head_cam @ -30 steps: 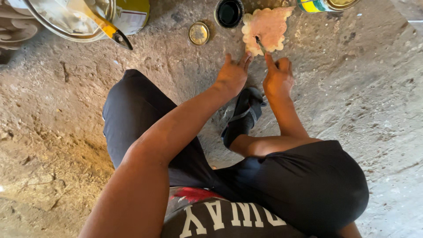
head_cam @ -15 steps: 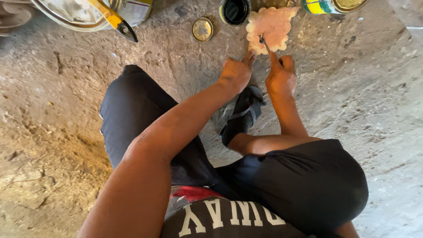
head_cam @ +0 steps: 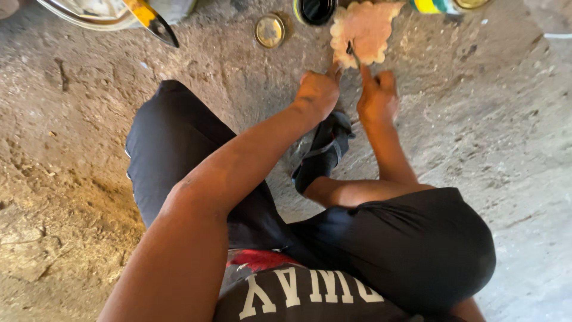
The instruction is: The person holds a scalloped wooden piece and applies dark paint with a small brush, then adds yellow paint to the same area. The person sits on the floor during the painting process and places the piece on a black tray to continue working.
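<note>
A flat pinkish-tan sheet with a scalloped edge [head_cam: 370,25] lies on the rough concrete floor at the top of the view. My left hand [head_cam: 319,92] is curled, with its fingertips pinning the sheet's near left edge. Just to the right, my right hand [head_cam: 376,98] grips a thin dark tool [head_cam: 353,52] whose tip rests on the sheet. Both arms reach forward over my bent knees in black shorts.
A round metal lid [head_cam: 270,30] and an open dark can [head_cam: 314,9] sit left of the sheet, and a yellow-green can [head_cam: 435,6] sits to its right. A metal bowl [head_cam: 89,12] with a yellow-handled tool [head_cam: 149,18] is top left. My black sandal [head_cam: 325,149] is below the hands.
The view has shifted, so the sheet and cans sit higher in the frame. Both hands stay at the sheet's near edge, and the tool has moved only slightly.
</note>
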